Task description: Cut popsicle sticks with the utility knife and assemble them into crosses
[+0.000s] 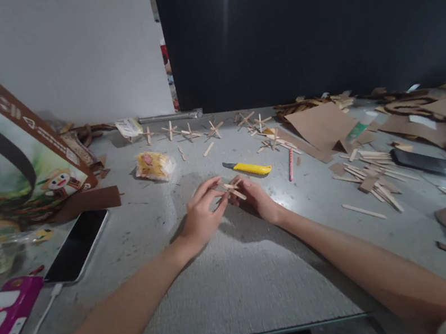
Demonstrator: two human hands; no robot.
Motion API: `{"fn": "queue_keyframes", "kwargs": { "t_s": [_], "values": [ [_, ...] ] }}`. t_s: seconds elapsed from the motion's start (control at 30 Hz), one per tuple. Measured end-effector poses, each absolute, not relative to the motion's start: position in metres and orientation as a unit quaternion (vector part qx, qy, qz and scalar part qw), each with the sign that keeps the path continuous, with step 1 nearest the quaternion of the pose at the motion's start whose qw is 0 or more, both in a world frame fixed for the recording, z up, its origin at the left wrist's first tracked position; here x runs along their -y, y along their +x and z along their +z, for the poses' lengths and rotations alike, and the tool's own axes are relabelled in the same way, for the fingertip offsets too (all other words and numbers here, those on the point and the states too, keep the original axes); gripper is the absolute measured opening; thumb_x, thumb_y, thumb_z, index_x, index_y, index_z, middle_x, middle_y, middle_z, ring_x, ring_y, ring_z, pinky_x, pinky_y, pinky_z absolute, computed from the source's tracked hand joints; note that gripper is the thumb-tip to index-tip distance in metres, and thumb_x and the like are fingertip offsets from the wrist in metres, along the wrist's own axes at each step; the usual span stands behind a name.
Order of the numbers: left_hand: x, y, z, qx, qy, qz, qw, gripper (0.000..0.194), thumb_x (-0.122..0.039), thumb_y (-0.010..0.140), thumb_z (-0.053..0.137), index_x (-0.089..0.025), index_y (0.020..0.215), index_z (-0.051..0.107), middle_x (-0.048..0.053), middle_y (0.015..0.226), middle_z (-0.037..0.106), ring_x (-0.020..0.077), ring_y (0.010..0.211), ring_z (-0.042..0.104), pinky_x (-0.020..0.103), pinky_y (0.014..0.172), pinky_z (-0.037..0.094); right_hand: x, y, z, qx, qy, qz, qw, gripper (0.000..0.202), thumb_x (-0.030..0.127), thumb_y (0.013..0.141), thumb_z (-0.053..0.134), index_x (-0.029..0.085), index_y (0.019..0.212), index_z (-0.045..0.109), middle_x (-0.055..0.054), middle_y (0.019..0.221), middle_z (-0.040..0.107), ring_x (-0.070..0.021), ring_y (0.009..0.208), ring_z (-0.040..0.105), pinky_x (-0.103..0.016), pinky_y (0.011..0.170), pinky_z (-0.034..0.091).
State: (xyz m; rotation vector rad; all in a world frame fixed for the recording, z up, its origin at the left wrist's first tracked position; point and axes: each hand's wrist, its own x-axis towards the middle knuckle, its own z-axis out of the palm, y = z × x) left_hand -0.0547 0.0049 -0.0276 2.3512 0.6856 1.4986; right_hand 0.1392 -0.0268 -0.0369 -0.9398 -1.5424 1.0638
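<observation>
Between my two hands is a small star-shaped piece of crossed popsicle sticks (233,189), just above the table. My left hand (205,213) pinches its left side with thumb and fingers. From the right, my right hand (256,198) grips the other side, its fingers partly hidden behind the sticks. A yellow utility knife (252,168) lies just beyond my hands, its blade end pointing left. Past it to the right rests a red patterned pen-like stick (291,164). Several similar crossed-stick pieces (214,129) stand in a row at the back.
Loose popsicle sticks (373,179) are heaped at right, beside a dark elongated device (430,163) and cardboard pieces (321,127). A yellow packet (154,166) sits back left. On the left are a phone (78,247) on a cable, a purple case (11,310) and a large printed bag (7,129).
</observation>
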Motion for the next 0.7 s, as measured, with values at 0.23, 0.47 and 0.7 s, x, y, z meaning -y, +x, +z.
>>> {"fn": "queue_keyframes", "kwargs": {
  "t_s": [0.23, 0.47, 0.7],
  "values": [
    [-0.003, -0.053, -0.024, -0.245, 0.803, 0.505, 0.2, 0.013, -0.027, 0.098, 0.068, -0.02, 0.089, 0.075, 0.014, 0.125, 0.075, 0.0208, 0.11, 0.074, 0.037, 0.099, 0.061, 0.03, 0.136, -0.022, 0.626, -0.411, 0.372, 0.549, 0.047, 0.072, 0.1, 0.055, 0.026, 0.091, 0.056, 0.001, 0.079, 0.052, -0.0176, 0.07, 0.051, -0.032, 0.067, 0.042],
    [-0.011, -0.046, -0.023, -0.335, 0.581, 0.494, 0.552, 0.039, -0.059, 0.093, 0.071, -0.021, 0.103, 0.068, 0.009, 0.109, 0.075, 0.0189, 0.088, 0.075, 0.034, 0.083, 0.06, 0.026, 0.136, -0.029, 0.615, -0.433, 0.349, 0.559, 0.049, 0.072, 0.099, 0.055, 0.026, 0.084, 0.052, 0.004, 0.066, 0.047, -0.0148, 0.058, 0.041, -0.03, 0.057, 0.035],
    [-0.026, -0.048, -0.026, -0.305, 0.485, 0.357, 0.738, 0.041, -0.047, 0.075, 0.09, -0.015, 0.095, 0.076, 0.004, 0.084, 0.072, 0.0138, 0.073, 0.066, 0.024, 0.067, 0.049, 0.029, 0.137, -0.027, 0.614, -0.4, 0.406, 0.546, 0.05, 0.073, 0.098, 0.057, 0.026, 0.084, 0.052, 0.005, 0.063, 0.047, -0.0133, 0.055, 0.039, -0.028, 0.053, 0.032]
  ]
}}
